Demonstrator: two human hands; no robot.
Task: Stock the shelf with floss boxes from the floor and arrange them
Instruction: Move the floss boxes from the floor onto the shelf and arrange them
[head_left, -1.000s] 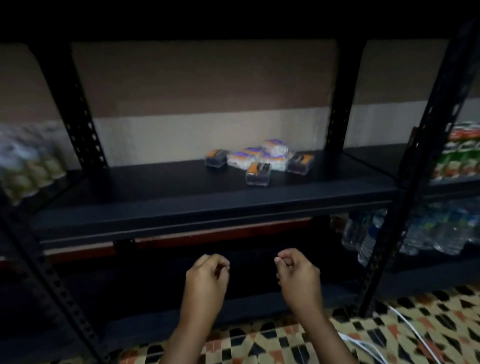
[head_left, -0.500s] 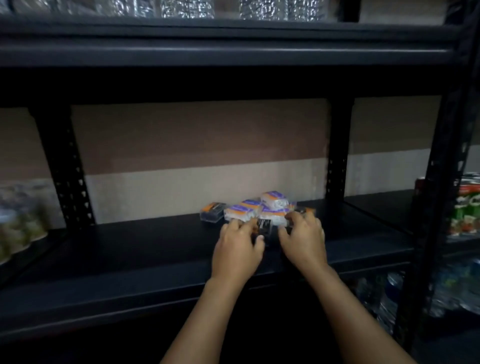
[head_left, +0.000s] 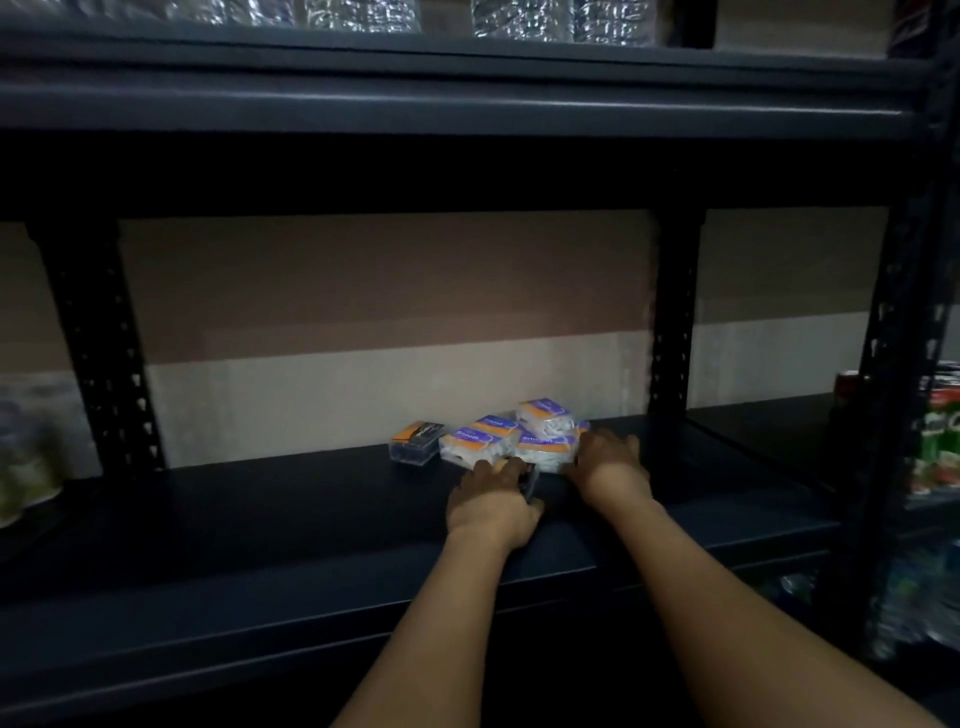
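Dark metal shelving (head_left: 311, 525) fills the view against a two-tone wall, its middle board bearing the stock near the back, by the right rear post. Five white floss boxes with orange-and-purple labels (head_left: 543, 444) lie heaped there, apparently dropped unsorted; one clear, dark-labelled box (head_left: 415, 441) sits apart at their left. Both hands reach in, likely to arrange. Left hand (head_left: 493, 506) curls round a small dark box (head_left: 530, 480); right hand (head_left: 608, 462) lies fingers-forward against the heap's right side.
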